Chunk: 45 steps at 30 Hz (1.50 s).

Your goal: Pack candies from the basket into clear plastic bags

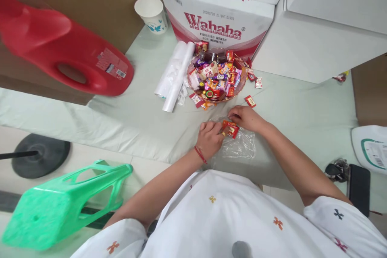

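Note:
A thin clear plastic bag (242,145) lies on the cloth-covered table with red-wrapped candies (232,130) on or in it; I cannot tell which. My left hand (210,138), wearing a red bracelet and a ring, is closed with its finger and thumb at these candies. On the far side of them, my right hand (247,118) pinches the upper edge of the bag, its fingertips partly hidden. Just beyond both hands stands a scalloped bowl (193,84) heaped with mixed wrapped candies. One loose red candy (250,101) lies above my right hand.
White plastic rolls (178,76) lean beside the bowl. A Wahaha water carton (211,20) and white boxes (320,40) stand behind. Leftward are a paper cup (152,14), a red jug (60,44) and, on the floor, a green stool (66,201). A phone (358,189) lies right.

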### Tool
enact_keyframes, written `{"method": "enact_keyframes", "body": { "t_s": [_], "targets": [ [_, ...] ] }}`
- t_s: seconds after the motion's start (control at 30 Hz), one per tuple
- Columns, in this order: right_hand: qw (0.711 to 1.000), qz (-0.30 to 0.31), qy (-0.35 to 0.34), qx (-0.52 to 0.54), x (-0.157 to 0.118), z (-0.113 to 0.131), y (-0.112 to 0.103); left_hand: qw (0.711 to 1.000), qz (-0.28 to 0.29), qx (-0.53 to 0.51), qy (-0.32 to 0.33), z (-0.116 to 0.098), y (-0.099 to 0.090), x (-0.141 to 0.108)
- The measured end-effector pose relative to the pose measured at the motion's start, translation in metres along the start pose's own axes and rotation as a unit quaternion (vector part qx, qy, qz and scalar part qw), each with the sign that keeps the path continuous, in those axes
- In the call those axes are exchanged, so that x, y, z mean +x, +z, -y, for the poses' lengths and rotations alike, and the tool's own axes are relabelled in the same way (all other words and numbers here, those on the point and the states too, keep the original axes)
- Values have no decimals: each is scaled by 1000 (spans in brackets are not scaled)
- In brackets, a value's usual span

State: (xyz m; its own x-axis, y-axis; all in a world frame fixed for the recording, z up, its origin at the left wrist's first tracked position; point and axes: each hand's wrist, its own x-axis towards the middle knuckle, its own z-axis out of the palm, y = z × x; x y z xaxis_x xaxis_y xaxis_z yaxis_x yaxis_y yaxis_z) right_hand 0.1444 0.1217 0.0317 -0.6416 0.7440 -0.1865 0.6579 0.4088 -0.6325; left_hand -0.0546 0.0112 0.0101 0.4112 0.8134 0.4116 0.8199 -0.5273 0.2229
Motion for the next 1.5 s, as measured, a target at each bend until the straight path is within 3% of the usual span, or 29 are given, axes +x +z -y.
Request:
{"method": "enact_keyframes", "body": {
  "t_s": [0.1, 0.23, 0.3, 0.5, 0.63, 0.8, 1.03, 1.17, 1.27, 1.33, 1.37, 1.5],
  "targets": [
    [1000, -12, -6, 13, -1, -3, 0, 999, 8, -24, -25, 0, 1, -2],
    [999, -28, -22, 22, -6, 0, -1, 988, -30, -73, -135, 3, -5, 7],
    [999, -24, -42, 21, -10, 5, -3, 982, -25, -101, -158, 9, -7, 16],
    [998, -30, -60, -15, -26, 16, -7, 972, 95, -164, -142, 29, -2, 33],
    [997, -40, -17, -68, -37, 17, -6, 976, 96, -156, -120, 33, 0, 25],
    [990, -42, 4, -138, -50, 15, -4, 984, 84, -155, -7, 36, -1, 6],
    [979, -48, 10, -199, -63, 9, 3, 983, 134, -115, 48, 42, 6, -12],
    [979, -32, 6, -199, -77, -6, 5, 969, 181, -154, 71, 47, -3, -13],
    [981, -82, 12, -177, -98, -9, 11, 952, 202, -217, 71, 52, -15, -13],
    [981, -122, 8, -151, -114, 1, 19, 943, 211, -249, 70, 56, -21, -12],
    [984, -117, -15, -135, -120, 10, 25, 940, 215, -256, 72, 58, -23, -11],
    [984, 23, -145, -101, -134, 43, 49, 937, 237, -244, 78, 60, -26, -10]
  ]
}}
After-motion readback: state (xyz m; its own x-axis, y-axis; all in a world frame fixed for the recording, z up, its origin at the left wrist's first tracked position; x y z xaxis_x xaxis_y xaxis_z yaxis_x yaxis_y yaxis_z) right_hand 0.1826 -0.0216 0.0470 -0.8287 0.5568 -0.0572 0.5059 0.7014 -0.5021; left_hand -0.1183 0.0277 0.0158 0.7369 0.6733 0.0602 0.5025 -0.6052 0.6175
